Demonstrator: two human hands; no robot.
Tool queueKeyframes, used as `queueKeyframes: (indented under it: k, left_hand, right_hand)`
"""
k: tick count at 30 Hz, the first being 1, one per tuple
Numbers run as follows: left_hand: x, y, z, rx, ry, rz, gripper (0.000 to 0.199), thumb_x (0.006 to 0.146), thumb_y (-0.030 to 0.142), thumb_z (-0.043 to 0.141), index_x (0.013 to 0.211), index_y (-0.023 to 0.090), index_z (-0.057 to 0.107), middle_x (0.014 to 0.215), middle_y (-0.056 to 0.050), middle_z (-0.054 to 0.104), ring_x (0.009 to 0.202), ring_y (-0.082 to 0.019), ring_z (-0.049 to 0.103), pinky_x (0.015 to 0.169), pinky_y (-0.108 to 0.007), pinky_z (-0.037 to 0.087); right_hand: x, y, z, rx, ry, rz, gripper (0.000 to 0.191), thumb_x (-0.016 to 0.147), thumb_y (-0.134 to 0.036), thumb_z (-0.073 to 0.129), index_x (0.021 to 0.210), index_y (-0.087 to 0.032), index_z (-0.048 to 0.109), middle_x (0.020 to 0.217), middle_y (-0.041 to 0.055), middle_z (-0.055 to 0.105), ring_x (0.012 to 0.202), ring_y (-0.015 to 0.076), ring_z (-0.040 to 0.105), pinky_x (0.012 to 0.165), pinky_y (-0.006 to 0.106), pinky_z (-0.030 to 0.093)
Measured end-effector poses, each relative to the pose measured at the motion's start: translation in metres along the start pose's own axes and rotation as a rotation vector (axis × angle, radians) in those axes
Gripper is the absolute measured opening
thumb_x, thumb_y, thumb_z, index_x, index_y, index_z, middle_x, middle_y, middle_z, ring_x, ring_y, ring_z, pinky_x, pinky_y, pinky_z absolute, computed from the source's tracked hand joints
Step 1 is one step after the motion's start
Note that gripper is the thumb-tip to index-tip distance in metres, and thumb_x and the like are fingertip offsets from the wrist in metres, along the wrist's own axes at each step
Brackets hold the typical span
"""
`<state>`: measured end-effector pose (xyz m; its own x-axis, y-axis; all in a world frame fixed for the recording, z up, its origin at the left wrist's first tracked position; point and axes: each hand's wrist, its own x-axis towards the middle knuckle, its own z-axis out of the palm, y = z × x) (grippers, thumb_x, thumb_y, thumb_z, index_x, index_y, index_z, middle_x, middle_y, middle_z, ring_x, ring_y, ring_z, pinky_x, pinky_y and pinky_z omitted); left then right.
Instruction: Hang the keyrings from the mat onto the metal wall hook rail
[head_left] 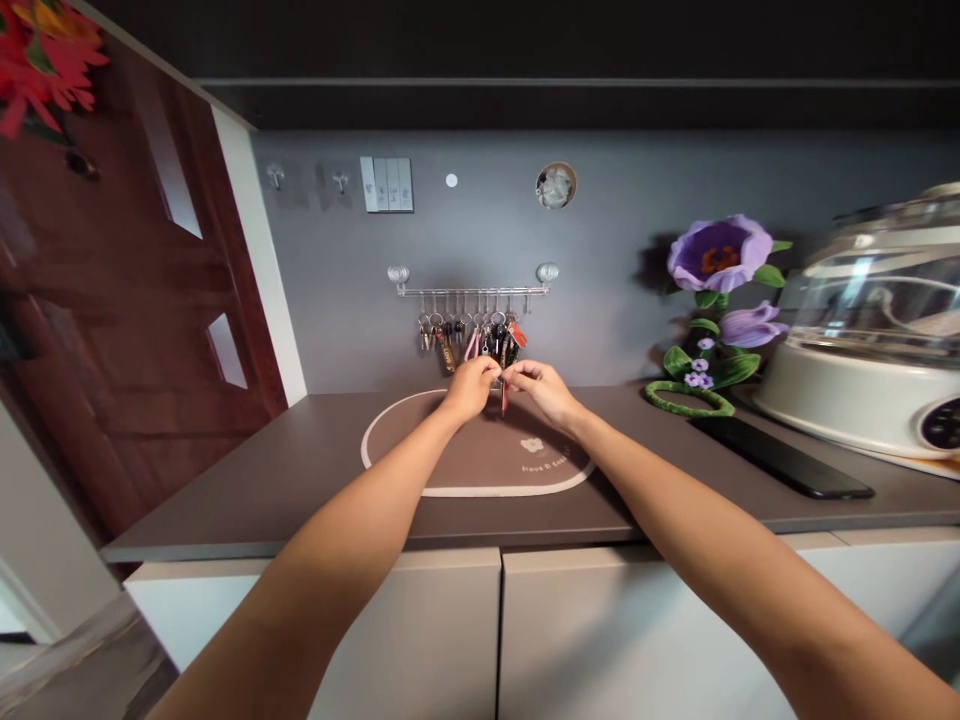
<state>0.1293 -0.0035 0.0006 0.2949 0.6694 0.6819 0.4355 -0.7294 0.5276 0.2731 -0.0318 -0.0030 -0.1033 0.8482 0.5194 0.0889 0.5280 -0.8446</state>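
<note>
My left hand (475, 385) and my right hand (541, 390) meet fingertip to fingertip above the mat, both closed in a pinch. Between them hangs a small red keychain (505, 398), narrow and partly dark; its upper end is hidden by the fingers. Just behind the hands, several key rings with keys (457, 328) dangle from the hooks of a clear rail (474, 292) on the grey wall. Among those hanging are a brown tag (447, 354), a pink strap (472, 345) and a red tag (517, 334).
A brown mat (450, 455) lies on the dark counter (247, 480). To the right are a black phone (784, 458), purple artificial flowers (720, 255) and a white appliance with a clear cover (862, 375). A dark shelf (525, 105) overhangs; a reddish-brown door (150, 300) stands left.
</note>
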Motion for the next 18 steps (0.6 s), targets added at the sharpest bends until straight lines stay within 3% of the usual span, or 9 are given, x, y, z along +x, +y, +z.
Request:
queueKeyframes:
  k: [11,18]
  left_hand:
    - [0.000,0.006,0.006,-0.545,0.066,-0.284,0.009,0.076,0.018,0.047,0.075,0.013,0.054,0.067,-0.001,0.056,0.059,-0.009,0.050,0.059,-0.022,0.043]
    - [-0.002,0.013,0.003,-0.611,0.059,-0.283,0.008,0.075,0.020,0.052,0.076,0.013,0.055,0.067,0.000,0.055,0.055,-0.006,0.048,0.056,-0.020,0.041]
  right_hand:
    - [0.000,-0.002,0.001,0.129,0.016,-0.013,0.019,0.063,-0.030,0.067,0.076,-0.017,0.065,0.075,0.0006,0.063,0.065,0.0090,0.053,0.069,0.026,0.043]
    - [0.001,-0.003,-0.001,0.115,0.093,-0.051,0.018,0.060,-0.031,0.069,0.072,-0.017,0.066,0.074,0.0015,0.065,0.072,0.0131,0.057,0.076,0.030,0.043]
